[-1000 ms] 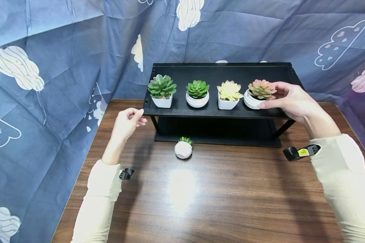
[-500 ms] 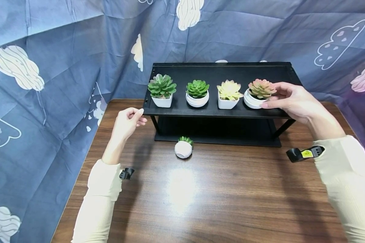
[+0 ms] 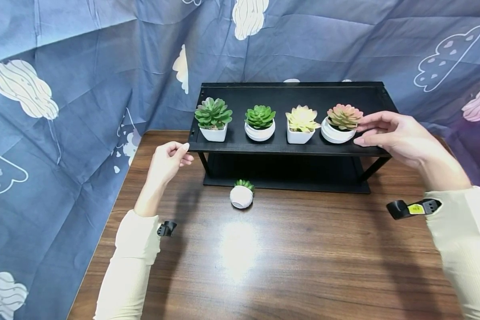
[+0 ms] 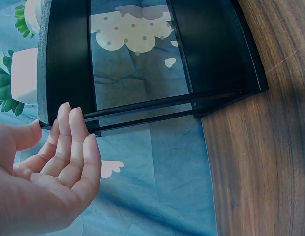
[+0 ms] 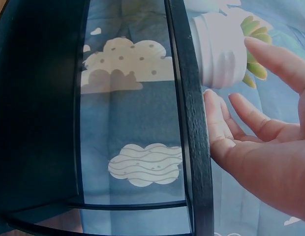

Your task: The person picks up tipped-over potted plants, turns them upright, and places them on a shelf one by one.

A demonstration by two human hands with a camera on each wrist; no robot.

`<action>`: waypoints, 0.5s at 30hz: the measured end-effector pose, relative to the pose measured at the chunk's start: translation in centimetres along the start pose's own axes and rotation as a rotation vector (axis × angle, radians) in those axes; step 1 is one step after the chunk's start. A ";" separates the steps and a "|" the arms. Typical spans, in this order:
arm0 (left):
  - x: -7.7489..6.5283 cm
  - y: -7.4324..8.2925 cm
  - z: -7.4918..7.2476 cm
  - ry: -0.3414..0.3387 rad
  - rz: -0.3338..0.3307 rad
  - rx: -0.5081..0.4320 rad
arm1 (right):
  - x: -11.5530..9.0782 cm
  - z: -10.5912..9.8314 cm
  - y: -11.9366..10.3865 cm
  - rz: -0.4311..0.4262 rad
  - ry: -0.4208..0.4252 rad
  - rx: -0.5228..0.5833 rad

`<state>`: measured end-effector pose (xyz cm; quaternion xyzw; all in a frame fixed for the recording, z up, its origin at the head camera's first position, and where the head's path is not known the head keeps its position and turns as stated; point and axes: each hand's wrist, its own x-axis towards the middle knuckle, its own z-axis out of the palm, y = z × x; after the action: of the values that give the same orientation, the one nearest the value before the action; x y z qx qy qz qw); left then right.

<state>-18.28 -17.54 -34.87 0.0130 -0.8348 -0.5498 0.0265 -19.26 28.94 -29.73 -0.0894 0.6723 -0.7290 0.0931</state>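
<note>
A pink-tipped potted succulent (image 3: 339, 124) stands upright in a round white pot at the right end of the black shelf's top board (image 3: 240, 144). My right hand (image 3: 400, 135) is just right of it, fingers parted and relaxed, with a gap between thumb and pot in the right wrist view. With thumb above and fingers below, my left hand (image 3: 167, 162) pinches the shelf's front left corner, as the left wrist view shows. Also in the row are a yellow succulent (image 3: 301, 124), a green succulent (image 3: 260, 123) and a larger green succulent (image 3: 213, 119).
On the wooden table (image 3: 288, 249), a small white-potted plant (image 3: 242, 195) lies tipped over in front of the shelf's lower board (image 3: 288, 175). Behind everything hangs a blue cloud-patterned cloth (image 3: 304, 49).
My right hand has let go of the pink succulent's pot and drawn back to the right. The left hand has stayed at the shelf corner.
</note>
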 end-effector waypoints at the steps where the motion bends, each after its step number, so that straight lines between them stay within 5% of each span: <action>1: 0.0 0.0 0.0 0.001 -0.002 0.001 | -0.1 0.0 0.0 -0.001 -0.006 0.004; 15: 0.0 0.0 0.0 -0.008 -0.004 -0.007 | -2.1 0.2 -0.1 -0.020 0.006 -0.261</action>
<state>-18.27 -17.53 -34.87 0.0124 -0.8328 -0.5530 0.0222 -17.21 29.26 -29.66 -0.1052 0.7607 -0.6365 0.0715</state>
